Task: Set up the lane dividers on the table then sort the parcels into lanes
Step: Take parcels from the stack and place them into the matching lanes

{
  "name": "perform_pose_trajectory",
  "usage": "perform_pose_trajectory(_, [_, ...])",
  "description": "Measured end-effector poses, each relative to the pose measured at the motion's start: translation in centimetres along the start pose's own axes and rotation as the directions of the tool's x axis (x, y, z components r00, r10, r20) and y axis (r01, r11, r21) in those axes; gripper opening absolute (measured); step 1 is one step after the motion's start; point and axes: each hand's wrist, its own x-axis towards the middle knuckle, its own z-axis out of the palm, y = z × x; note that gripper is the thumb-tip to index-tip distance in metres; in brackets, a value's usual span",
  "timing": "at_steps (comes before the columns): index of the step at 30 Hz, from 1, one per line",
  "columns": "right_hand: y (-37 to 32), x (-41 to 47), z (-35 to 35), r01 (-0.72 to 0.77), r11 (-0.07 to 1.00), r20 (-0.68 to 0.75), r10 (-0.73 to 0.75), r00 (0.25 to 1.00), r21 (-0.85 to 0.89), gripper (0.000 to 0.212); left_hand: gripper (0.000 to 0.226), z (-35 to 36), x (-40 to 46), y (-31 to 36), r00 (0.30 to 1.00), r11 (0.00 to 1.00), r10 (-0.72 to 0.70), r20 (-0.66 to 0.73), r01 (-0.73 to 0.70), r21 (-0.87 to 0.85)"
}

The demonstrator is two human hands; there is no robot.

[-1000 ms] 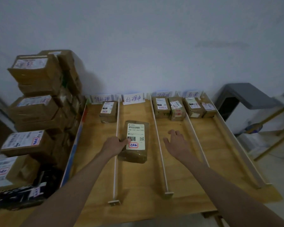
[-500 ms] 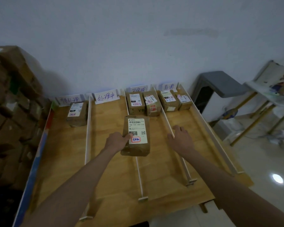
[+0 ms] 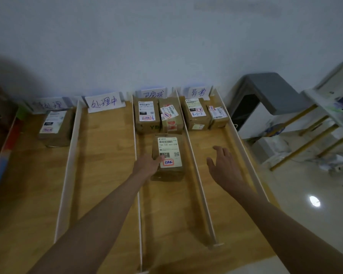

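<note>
Fingers of the left hand [image 3: 147,165] curl around the near left corner of a brown parcel [image 3: 169,157], thumb on its white shipping label, gripping it. That parcel lies in the third lane from the left, between two white dividers [image 3: 137,175] [image 3: 196,175], just in front of two parcels [image 3: 146,114] [image 3: 170,117] at the lane's far end. Over the fourth lane the right hand [image 3: 224,169] hovers palm down, fingers spread apart and holding nothing. Two more parcels [image 3: 196,114] [image 3: 218,117] sit at the far end of that lane. One parcel [image 3: 54,126] rests in the first lane. Handwritten paper signs [image 3: 105,102] stand against the wall behind each lane on the wooden worktop [image 3: 105,175].
</note>
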Motion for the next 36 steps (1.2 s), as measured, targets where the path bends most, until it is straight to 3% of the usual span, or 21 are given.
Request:
perform_pose_trajectory(11, [4.6,5.5,2.3,-0.033,0.999,0.073,0.035,0.997,-0.031,0.05,0.057,4.7,7.4,1.6,0.994,0.994,-0.097,0.044,0.099,-0.041])
perform_pose_trajectory(23, [5.1,5.3,1.7,-0.027,0.998,0.114,0.033,0.993,-0.057,0.049,0.058,5.5,6.8,3.1,0.983,0.986,-0.164,0.083,0.163,0.014])
perform_pose_trajectory(29, [1.4,4.2,-0.3,0.032,0.997,0.088,-0.025,0.996,-0.077,0.05,0.056,-0.5,2.3,2.7,0.998,0.977,0.048,-0.035,-0.04,0.211])
perform_pose_trajectory(36, [-7.5,1.9,-2.3,0.196,0.979,0.027,-0.195,0.98,-0.052,0.044,0.056,-10.1,-4.3,-2.0,0.943,0.857,0.253,-0.217,-0.114,0.502])
